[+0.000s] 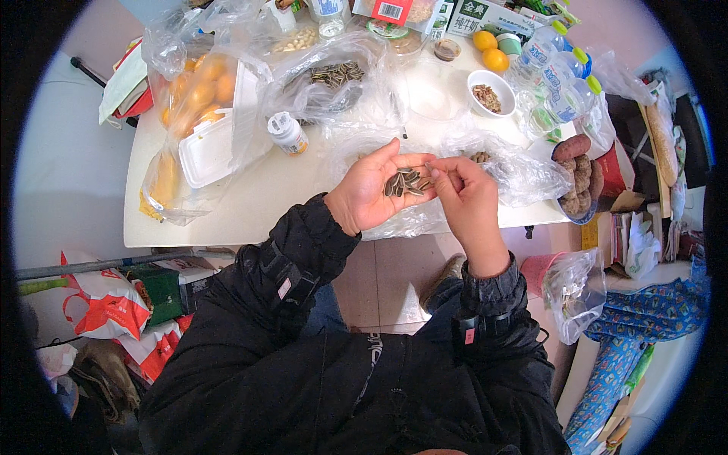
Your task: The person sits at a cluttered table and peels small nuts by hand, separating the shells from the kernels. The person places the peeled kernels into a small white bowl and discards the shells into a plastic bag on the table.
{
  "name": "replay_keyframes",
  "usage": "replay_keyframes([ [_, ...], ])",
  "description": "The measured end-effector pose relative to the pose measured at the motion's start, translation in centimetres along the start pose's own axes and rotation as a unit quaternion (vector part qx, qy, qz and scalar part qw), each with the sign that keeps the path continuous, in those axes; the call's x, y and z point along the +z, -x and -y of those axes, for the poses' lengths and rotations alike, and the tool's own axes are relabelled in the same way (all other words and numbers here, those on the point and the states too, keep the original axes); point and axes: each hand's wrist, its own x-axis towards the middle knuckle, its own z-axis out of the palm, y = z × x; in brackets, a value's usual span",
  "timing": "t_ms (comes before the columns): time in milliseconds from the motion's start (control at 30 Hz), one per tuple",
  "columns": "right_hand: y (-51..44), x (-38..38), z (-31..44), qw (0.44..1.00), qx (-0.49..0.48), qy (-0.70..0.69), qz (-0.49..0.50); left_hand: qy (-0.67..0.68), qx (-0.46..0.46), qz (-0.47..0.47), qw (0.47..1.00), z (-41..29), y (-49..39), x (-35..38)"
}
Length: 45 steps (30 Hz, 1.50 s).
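My left hand [369,185] is turned palm up over the near edge of the table, cupping a small heap of striped sunflower seeds [402,183]. My right hand [469,190] meets its fingertips, thumb and forefinger pinched on what looks like a single sunflower seed [428,166], mostly hidden by the fingers. Beneath both hands lies a crumpled transparent plastic bag [409,222]. Farther back, an opened plastic bag [375,74] holds many more sunflower seeds [336,74]. A white bowl [473,79] with shelled nuts or kernels [487,99] stands beyond my right hand.
On the white table [256,216] are a bag of oranges [202,94], a foam box lid [206,153], a white pill bottle [287,133], water bottles [560,91] and a bowl of root vegetables [579,176]. A pink bin [537,273] stands at the lower right. Shopping bags [108,301] sit at left.
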Motion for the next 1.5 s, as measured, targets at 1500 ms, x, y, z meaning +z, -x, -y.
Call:
replay_keyframes([
  [1500, 0.0, 0.4, -1.7, 0.920, 0.086, -0.370, 0.092, -0.451, 0.051, 0.000, 0.891, 0.5, 0.7, 0.9],
])
